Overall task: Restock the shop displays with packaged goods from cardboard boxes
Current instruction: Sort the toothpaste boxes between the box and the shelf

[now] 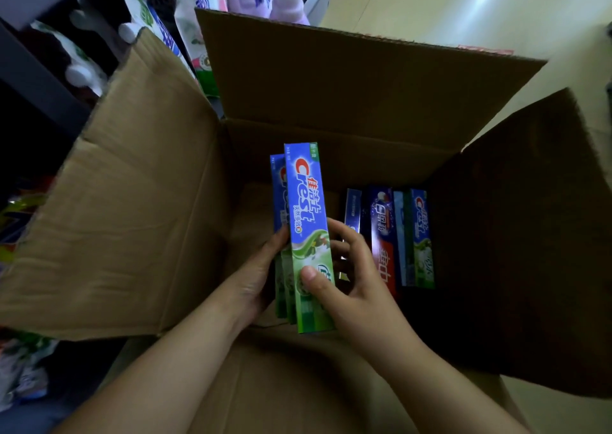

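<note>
Clearly the cardboard box (331, 109) is the biggest thing you have to work around: its four flaps stand open and stiff, walling in both your hands, and the right-hand flap throws that side of the interior into deep shadow. How far down the box goes past your fingertips you cannot tell.

Next, the toothpaste cartons (306, 231) you are lifting. They stand nearly upright between your two hands, above the box floor. They should handle as light, rigid card sleeves with glossy faces, probably a little slippery, and easy to dent at the corners, so grip the long edges near the lower half, as you do now. At least two are stacked; a third may hide behind the front one.

Your left hand (256, 278) curls round the stack's far edge, its fingers mostly hidden behind the cartons. Your right hand (347, 274) pinches the near carton, thumb pressed flat on its face, fingers wrapped behind.

Just beyond your right fingers, more toothpaste boxes (397, 235) lie in a row; their number is unclear in the gloom.

Beyond the far flap, the shelf pouches (185, 19) are blurred.
</note>
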Available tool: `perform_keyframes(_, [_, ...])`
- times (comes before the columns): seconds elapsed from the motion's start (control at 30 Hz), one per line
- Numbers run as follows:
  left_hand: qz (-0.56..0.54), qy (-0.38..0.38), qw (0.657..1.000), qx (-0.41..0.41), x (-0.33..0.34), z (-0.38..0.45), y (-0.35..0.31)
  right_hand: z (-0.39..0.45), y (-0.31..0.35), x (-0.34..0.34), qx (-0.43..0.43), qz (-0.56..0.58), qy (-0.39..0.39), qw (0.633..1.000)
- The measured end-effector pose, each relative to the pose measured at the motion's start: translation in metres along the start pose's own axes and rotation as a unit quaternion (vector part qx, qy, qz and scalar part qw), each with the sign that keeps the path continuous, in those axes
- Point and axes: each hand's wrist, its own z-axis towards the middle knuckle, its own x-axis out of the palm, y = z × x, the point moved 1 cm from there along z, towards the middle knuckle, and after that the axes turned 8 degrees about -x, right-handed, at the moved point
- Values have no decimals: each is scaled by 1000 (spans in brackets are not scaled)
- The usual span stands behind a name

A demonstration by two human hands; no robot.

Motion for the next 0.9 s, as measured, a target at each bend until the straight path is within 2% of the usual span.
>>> perform_keyframes(0.1, [-23,34,999,-16,5,-3,-1,3,8,-3,22,44,10,999])
perform_keyframes(0.17, [-39,27,999,-13,5,-4,-2,8,-1,-13,45,27,-42,998])
perform_keyframes(0.23, [-46,24,998,-18,5,-6,-1,19,-25,-36,52,-128,-138,981])
perform_keyframes(0.3, [-52,31,998,-19,6,-6,0,31,-55,-64,97,-288,-203,931])
perform_keyframes(0.4, [-29,26,999,-3,7,-5,2,41,-98,-99,209,-405,-206,866])
perform_keyframes(0.53, [-7,17,1000,9,5,-4,6,45,-130,-108,262,-396,-221,852])
perform_keyframes(0.63, [4,19,1000,12,6,-4,6,50,-134,-109,244,-367,-275,854])
perform_keyframes(0.73, [0,18,1000,10,6,-1,6,52,-135,-112,226,-390,-251,857])
perform_keyframes(0.83, [-3,18,1000,8,6,-1,7,50,-134,-115,246,-285,-280,883])
perform_keyframes(0.9, [-3,16,1000,6,5,-1,7,49,-131,-119,256,-212,-317,888])
